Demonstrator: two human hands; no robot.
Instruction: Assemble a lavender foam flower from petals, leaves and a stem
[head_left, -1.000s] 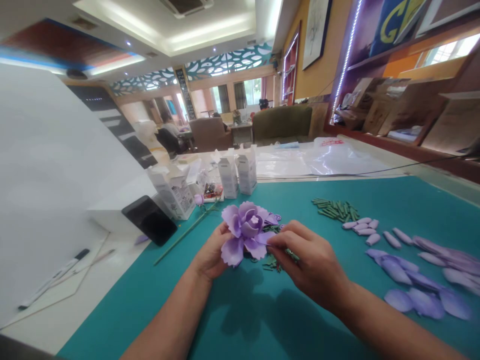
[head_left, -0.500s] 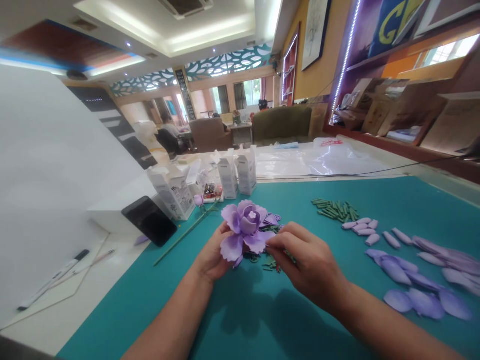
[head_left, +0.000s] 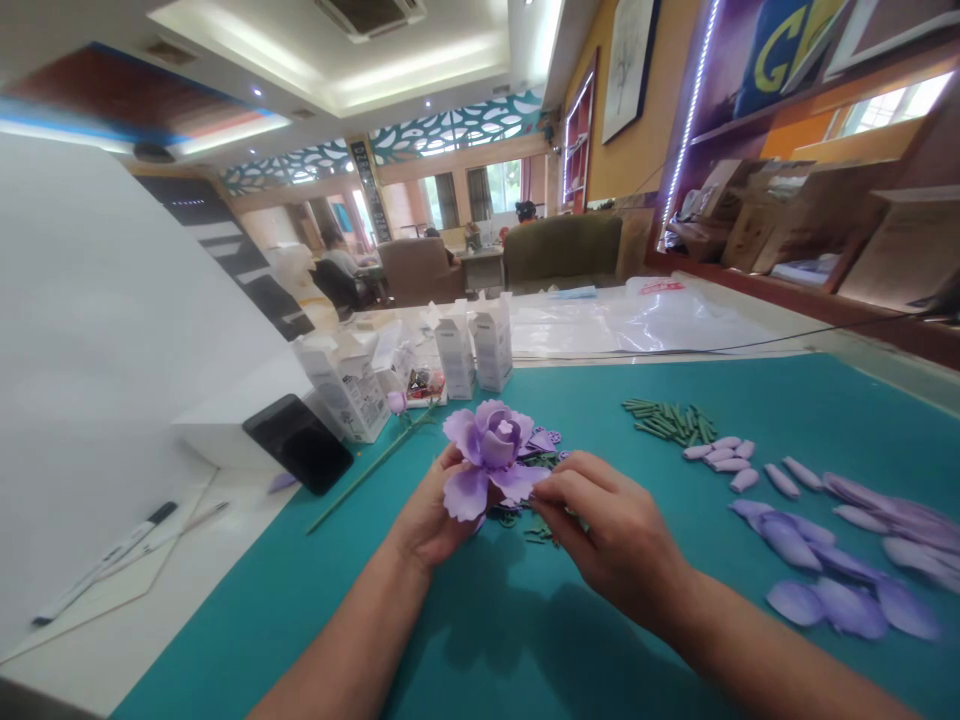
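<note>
A purple artificial flower (head_left: pixel 495 450) with ruffled outer petals and a cupped centre is held above the green mat (head_left: pixel 480 660). My left hand (head_left: pixel 439 510) grips it from below and behind, the fingers partly hidden by the petals. At the flower's right, my right hand (head_left: pixel 600 510) pinches the edge of a lower petal between thumb and forefinger. Behind the flower and my right hand lie small green and purple pieces (head_left: pixel 551 460), partly covered. A green-stemmed lilac bud (head_left: pixel 397 402) lies to the left of the flower.
On the right are green sticks (head_left: pixel 671 420), pale lilac buds (head_left: pixel 724 453) and loose purple petals (head_left: pixel 847 605). White boxes (head_left: pixel 491 345) stand at the back. A black phone (head_left: pixel 298 443) leans at left; a marker (head_left: pixel 105 565) lies near the white panel.
Hardly anything differs. The flower's lower petals have tilted slightly, and my right hand has shifted a little at the petal's edge.
</note>
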